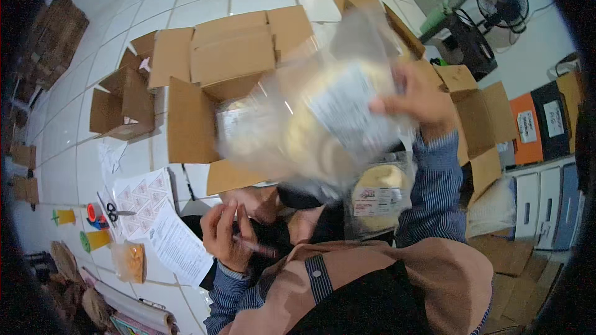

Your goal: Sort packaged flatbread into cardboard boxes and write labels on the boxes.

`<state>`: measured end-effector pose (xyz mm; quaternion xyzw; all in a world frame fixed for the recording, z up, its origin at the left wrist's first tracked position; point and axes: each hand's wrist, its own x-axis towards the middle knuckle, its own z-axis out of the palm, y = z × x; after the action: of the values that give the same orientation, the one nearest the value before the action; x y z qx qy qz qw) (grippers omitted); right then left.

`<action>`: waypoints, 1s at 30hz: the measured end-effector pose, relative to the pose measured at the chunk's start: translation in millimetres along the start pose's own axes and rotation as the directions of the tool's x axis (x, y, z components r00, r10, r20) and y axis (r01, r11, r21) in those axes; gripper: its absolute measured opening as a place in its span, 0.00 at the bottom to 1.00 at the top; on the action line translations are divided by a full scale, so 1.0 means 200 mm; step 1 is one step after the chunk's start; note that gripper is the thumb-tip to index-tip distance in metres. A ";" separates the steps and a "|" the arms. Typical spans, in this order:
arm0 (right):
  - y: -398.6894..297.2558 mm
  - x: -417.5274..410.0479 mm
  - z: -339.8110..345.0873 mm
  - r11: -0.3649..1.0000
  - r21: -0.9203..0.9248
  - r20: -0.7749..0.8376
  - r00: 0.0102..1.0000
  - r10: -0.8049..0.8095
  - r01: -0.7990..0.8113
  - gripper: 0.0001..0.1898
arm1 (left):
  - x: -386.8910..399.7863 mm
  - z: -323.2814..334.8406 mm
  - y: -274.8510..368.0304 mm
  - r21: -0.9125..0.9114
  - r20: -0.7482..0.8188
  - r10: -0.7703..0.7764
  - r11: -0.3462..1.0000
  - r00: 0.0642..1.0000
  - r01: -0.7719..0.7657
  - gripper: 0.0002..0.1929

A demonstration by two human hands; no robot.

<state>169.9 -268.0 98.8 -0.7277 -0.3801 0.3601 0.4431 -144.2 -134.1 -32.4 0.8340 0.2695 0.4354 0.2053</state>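
Note:
My right hand (421, 97) grips a clear plastic bag (298, 121) by its right side; the bag is motion-blurred, holds pale yellow contents and bears a printed white label. It hangs over an opened cardboard box (193, 123), hiding part of it. Inside that box some of a labelled package (235, 118) shows. My left hand (228, 235) is at the lower middle, fingers curled around a slim pen-like object (256, 245). Below my right hand lies another sealed clear package (381, 195) with a pale yellow item and a label.
Smaller open boxes (135, 107) stand at the left, another (479, 116) at the right. Sticker sheets (144, 200), a printed paper (179, 242), scissors (113, 212), a tape dispenser (96, 218) and drinks (96, 240) lie on the tiled floor. Binders (526, 128) and a fan (502, 0) are at the right.

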 end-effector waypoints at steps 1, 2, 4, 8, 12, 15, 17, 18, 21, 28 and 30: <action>0.07 -0.13 0.05 0.990 0.041 -0.029 0.990 -0.135 0.136 0.27 | -0.04 0.00 0.01 -0.038 -0.023 -0.014 0.999 1.000 0.014 0.12; 0.20 -0.25 0.01 0.967 -0.253 0.065 0.998 -0.017 0.033 0.25 | -0.03 0.02 0.04 -0.076 0.029 0.045 0.996 0.999 -0.043 0.12; 0.49 -0.47 0.05 0.933 -0.288 0.171 0.947 0.273 -0.217 0.25 | -0.02 0.12 0.10 -0.191 0.177 0.110 0.979 0.978 -0.076 0.11; 0.63 -0.59 0.15 0.857 -0.515 0.090 0.993 0.071 -0.015 0.25 | -0.13 0.30 0.16 -0.204 0.509 0.048 0.977 0.859 0.066 0.16; 0.74 -0.35 -0.10 0.911 -0.376 -0.531 0.845 -0.064 -0.168 0.23 | -0.22 0.42 0.25 -0.336 0.721 0.149 0.929 0.677 0.153 0.23; 1.05 -0.17 -0.22 0.586 -0.627 -0.563 0.819 0.115 -0.513 0.21 | -0.30 0.44 0.27 -0.290 0.789 0.132 0.941 0.600 0.175 0.27; 1.12 -0.11 -0.20 0.518 -0.567 -0.583 0.756 0.297 -0.640 0.19 | -0.30 0.43 0.29 -0.320 0.763 0.149 0.933 0.629 0.167 0.27; 1.18 -0.07 -0.19 0.526 -0.566 -0.580 0.760 0.294 -0.635 0.19 | -0.30 0.43 0.29 -0.313 0.762 0.147 0.936 0.630 0.161 0.27; 1.25 -0.01 -0.18 0.481 -0.639 -0.555 0.793 0.253 -0.601 0.21 | -0.30 0.40 0.28 -0.326 0.727 0.106 0.923 0.678 0.204 0.26; 1.33 0.09 -0.19 0.721 -0.501 -0.563 0.813 0.148 -0.478 0.23 | -0.29 0.40 0.29 -0.328 0.690 0.115 0.930 0.715 0.166 0.26; 1.35 0.13 -0.18 0.835 -0.435 -0.541 0.839 0.056 -0.336 0.24 | -0.29 0.39 0.26 -0.321 0.679 0.094 0.930 0.728 0.179 0.26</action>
<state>276.6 -344.5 -142.1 -0.9234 -0.2525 0.0862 0.2758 -91.9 -220.1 -79.9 0.8755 0.1086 0.1348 0.4511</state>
